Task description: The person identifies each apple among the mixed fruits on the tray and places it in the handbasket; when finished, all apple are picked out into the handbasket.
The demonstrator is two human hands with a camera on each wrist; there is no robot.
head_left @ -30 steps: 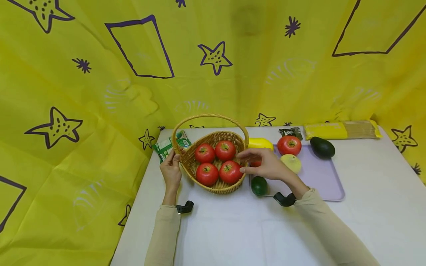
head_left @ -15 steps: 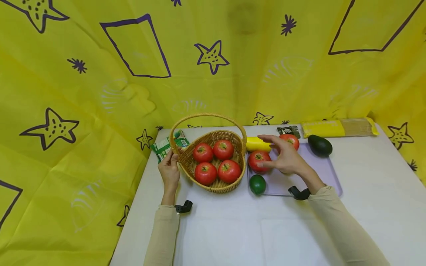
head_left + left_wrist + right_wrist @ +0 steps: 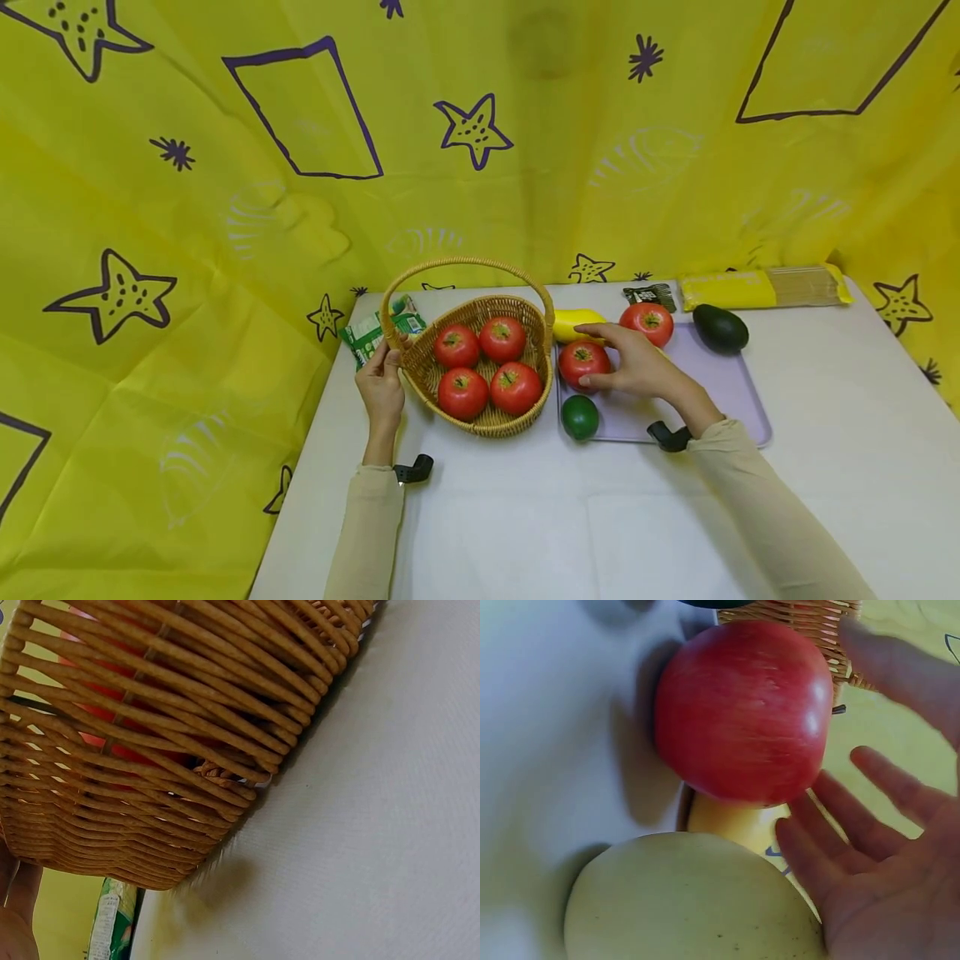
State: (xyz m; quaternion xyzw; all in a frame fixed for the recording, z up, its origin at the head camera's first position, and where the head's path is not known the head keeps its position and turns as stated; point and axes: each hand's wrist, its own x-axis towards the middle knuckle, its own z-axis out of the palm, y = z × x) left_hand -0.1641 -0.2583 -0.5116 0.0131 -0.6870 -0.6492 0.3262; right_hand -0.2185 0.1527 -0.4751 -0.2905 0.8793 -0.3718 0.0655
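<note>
My left hand (image 3: 380,390) grips the left side of a wicker basket (image 3: 498,428) at the base of its arched handle. Several red apples (image 3: 462,393) sit inside it. In the left wrist view, the basket wall (image 3: 165,705) hides most of that hand. My right hand (image 3: 637,367) is spread beside another red apple (image 3: 584,365) at the lilac tray's left end. Seen from the right wrist, the thumb stands apart from this apple (image 3: 742,712) and the fingertips come close to its side. A pale yellow-green round fruit (image 3: 690,900) lies below it there, hidden in the head view.
The lilac tray (image 3: 712,392) also bears a small green fruit (image 3: 580,417) and an apple (image 3: 647,323). A yellow fruit (image 3: 576,325), an avocado (image 3: 720,329), a dark packet (image 3: 651,296), a pasta packet (image 3: 765,288) and a green packet (image 3: 365,336) lie around the back.
My right hand has moved right from the basket's rim, then come down and leftward to the apple on the tray. My left hand keeps its grip on the basket.
</note>
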